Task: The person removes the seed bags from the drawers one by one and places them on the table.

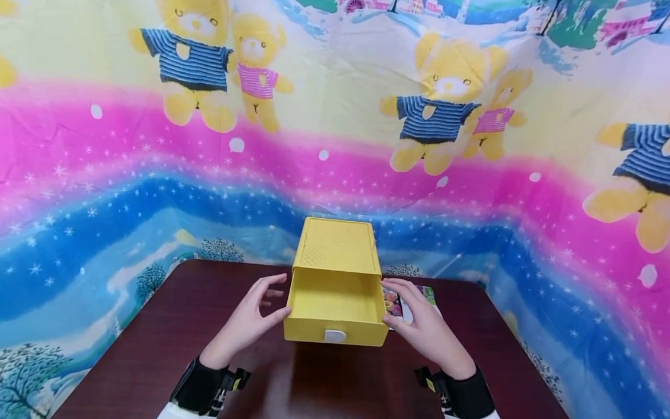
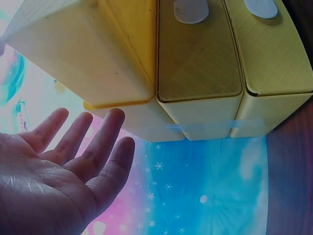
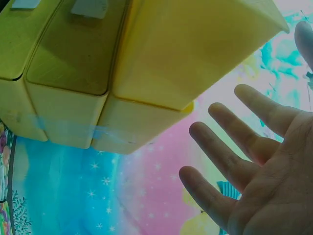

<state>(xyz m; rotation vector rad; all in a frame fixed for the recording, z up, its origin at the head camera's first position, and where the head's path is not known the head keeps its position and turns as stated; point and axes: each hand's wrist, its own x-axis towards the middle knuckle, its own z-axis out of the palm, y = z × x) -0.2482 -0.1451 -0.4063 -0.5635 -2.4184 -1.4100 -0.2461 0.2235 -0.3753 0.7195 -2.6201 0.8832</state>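
A yellow drawer cabinet [image 1: 337,244] stands on the table with its top drawer [image 1: 309,330] pulled out. No items show inside that drawer, and a white knob [image 1: 335,336] sits on its front. On the drawer's left side is my left hand [image 1: 246,320], thumb tip at the front corner, other fingers loosely extended. My right hand [image 1: 429,329] mirrors it on the right side, its thumb at the other corner. Whether either thumb touches the drawer is unclear. Both wrist views show spread fingers apart from the cabinet, with two lower drawers [image 2: 200,63] closed.
Behind the right hand, a printed sheet or booklet with flower pictures [image 1: 394,302] lies on the dark brown table [image 1: 209,302]. A patterned cloth with teddy bears [image 1: 335,145] hangs behind and around the table.
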